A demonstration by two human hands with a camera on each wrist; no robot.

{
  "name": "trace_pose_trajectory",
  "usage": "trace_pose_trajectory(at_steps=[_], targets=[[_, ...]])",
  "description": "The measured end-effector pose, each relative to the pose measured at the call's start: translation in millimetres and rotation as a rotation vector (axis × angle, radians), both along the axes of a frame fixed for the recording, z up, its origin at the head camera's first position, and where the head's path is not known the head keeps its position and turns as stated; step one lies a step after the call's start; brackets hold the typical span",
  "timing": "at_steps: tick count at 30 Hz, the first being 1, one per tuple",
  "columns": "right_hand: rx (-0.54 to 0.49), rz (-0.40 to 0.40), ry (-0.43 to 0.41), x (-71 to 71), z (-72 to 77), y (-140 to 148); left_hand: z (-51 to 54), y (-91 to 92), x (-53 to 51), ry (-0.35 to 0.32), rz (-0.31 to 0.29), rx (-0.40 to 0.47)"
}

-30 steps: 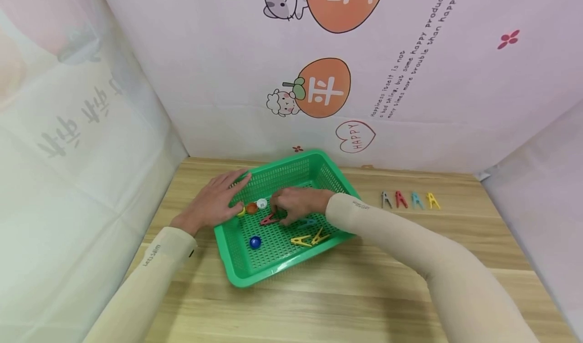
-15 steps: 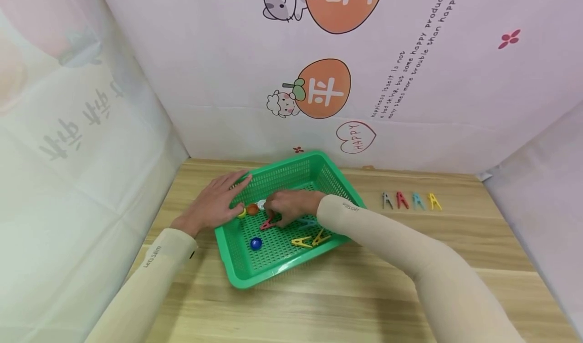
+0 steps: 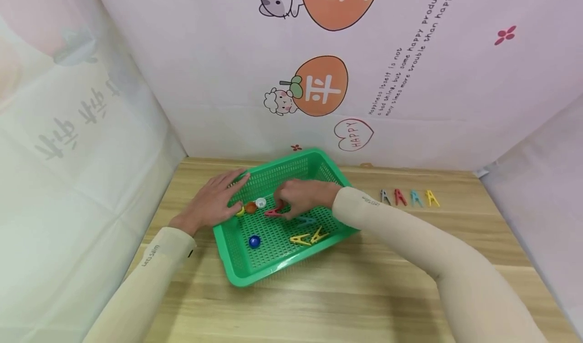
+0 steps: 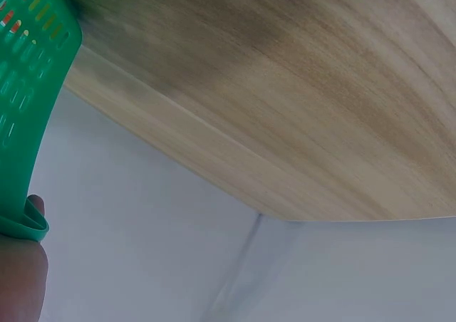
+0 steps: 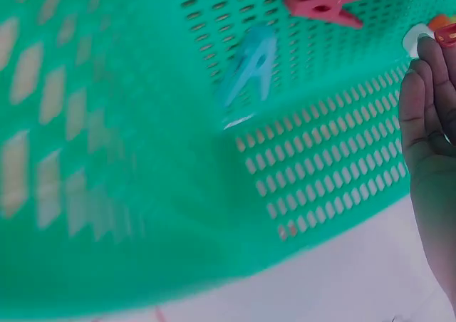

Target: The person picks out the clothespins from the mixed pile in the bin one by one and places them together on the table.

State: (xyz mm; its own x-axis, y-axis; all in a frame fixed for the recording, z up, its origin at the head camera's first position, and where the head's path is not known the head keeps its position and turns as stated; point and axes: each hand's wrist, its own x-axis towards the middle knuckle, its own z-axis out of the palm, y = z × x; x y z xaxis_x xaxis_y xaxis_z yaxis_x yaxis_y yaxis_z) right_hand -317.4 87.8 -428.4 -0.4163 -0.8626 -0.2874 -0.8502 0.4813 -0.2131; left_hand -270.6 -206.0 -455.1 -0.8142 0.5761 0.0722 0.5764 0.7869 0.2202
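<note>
My left hand [image 3: 214, 201] holds the left corner of a green plastic basket [image 3: 284, 269], thumb over the rim; in the left wrist view a fingertip [image 4: 37, 205] shows past the rim. Inside the basket, my right hand [image 3: 300, 196] pinches a red clothespin [image 3: 273, 212], also at the right edge of the right wrist view. On the basket floor lie a blue clothespin [image 3: 306, 221] and two yellow clothespins [image 3: 299, 239]. Another red clothespin [image 5: 331, 1] lies there in the right wrist view, hidden by my hand in the head view.
A yellow cap [image 3: 240, 212], an orange cap [image 3: 251, 208] and a white cap [image 3: 260, 203] line the basket's left side; a blue cap [image 3: 254, 241] lies nearer. Several clothespins stand in a row on the wooden table [image 3: 346, 292], including a grey clothespin [image 3: 384, 197]. Printed cloth walls enclose the table.
My right hand first moves slightly left and down with the red clothespin, then lifts up and to the right with it. My left hand stays on the basket.
</note>
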Motion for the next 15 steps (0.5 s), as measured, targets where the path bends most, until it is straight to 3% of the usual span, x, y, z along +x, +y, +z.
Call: trace_pose_trajectory(at_steps=[15], targets=[[-0.18, -0.163, 0.058, 6.4, 45.4, 82.7, 2.5, 1.4, 0.7, 0.002, 0.003, -0.005]])
